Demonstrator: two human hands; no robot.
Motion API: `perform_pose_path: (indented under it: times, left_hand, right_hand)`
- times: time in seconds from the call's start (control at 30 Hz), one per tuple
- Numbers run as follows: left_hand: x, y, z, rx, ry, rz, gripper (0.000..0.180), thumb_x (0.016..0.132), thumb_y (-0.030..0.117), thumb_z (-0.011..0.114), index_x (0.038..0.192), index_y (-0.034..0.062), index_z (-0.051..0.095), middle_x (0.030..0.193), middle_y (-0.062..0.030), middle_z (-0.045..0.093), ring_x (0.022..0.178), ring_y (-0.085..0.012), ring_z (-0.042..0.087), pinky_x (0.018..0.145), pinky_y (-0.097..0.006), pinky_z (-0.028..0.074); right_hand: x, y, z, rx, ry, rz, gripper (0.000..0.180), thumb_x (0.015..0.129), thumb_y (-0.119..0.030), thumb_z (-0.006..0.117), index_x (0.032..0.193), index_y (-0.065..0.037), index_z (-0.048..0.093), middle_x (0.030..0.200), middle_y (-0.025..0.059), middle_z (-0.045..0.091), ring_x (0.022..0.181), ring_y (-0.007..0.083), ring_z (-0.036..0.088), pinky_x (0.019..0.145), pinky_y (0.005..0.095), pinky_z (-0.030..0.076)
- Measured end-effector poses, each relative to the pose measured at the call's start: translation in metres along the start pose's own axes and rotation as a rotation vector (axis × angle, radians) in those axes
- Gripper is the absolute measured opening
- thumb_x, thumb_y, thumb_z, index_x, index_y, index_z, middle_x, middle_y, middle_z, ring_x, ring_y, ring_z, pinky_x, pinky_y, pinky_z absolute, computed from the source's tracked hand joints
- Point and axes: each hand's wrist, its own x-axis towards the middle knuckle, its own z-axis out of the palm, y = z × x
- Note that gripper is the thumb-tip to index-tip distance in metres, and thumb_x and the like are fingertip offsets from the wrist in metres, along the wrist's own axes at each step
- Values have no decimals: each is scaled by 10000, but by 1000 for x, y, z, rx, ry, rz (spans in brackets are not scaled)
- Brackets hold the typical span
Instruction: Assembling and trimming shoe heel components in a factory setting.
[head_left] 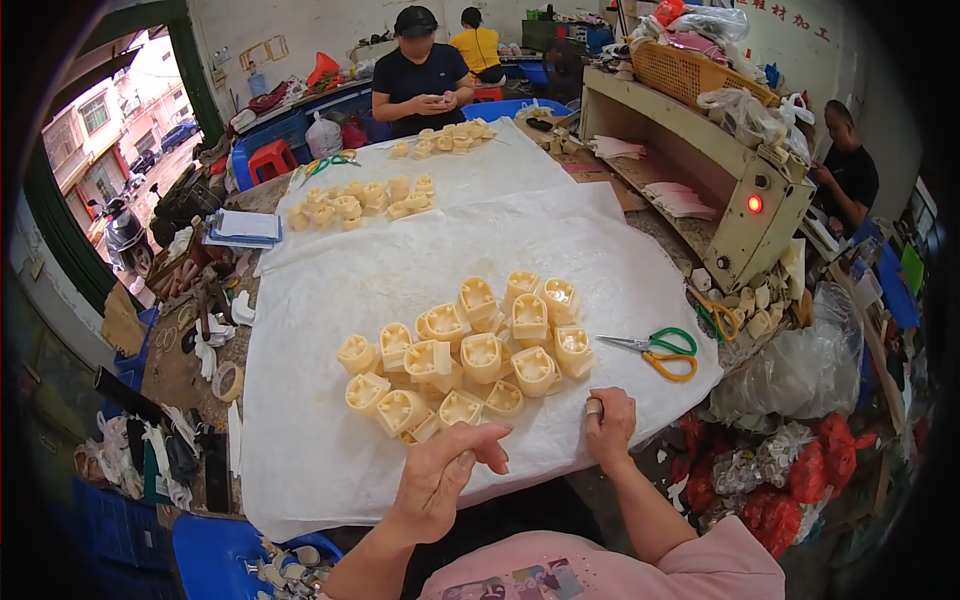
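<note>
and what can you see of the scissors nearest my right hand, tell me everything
The scissors have slim, silvery, metal-looking blades and two large handle loops, one green, one orange, apparently plastic. They lie flat on the white sheet, right of the cream moulded pieces, tips pointing left toward them. The loops are spread apart; whether the blades are fully closed is hard to tell. Only the sheet appears to touch them; your right hand is close by.

Through my remote view: left hand (445, 482), fingers partly bent and directed rightward, thumb lying alongside; right hand (611, 425), fingers curled, its bare forearm (645, 512) slanting up from the lower edge.
</note>
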Motion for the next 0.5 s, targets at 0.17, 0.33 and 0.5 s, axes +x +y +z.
perform_pose_path:
  times: [0.17, 0.33, 0.5]
  left_hand:
    - [-3, -6, 5, 39, 21, -48, 314, 966, 96, 402, 1221, 22, 569, 822, -98, 615, 758, -180, 608, 727, -289, 483]
    - [29, -41, 87, 421, -583, 260, 637, 739, -105, 516, 1339, 100, 459, 1285, -184, 490, 1237, -320, 426, 1034, -416, 325]
    - [18, -87, 137, 625, -808, 391, 419, 765, 45, 583, 1182, 81, 573, 1035, -99, 579, 1071, -258, 533, 952, -386, 381]
  right_hand:
    - [0, 7, -2, 107, -31, 79, 180, 764, 7, 557, 925, -68, 589, 849, 76, 603, 810, 240, 575, 762, 368, 419]
    - [16, 33, -40, 890, -110, 561, 224, 837, -7, 526, 1058, -36, 548, 878, 65, 617, 762, 129, 573, 709, 259, 481]
    - [31, 66, -112, 768, 35, 424, 180, 874, -9, 517, 1051, -31, 537, 843, 69, 608, 704, 126, 545, 660, 256, 462]
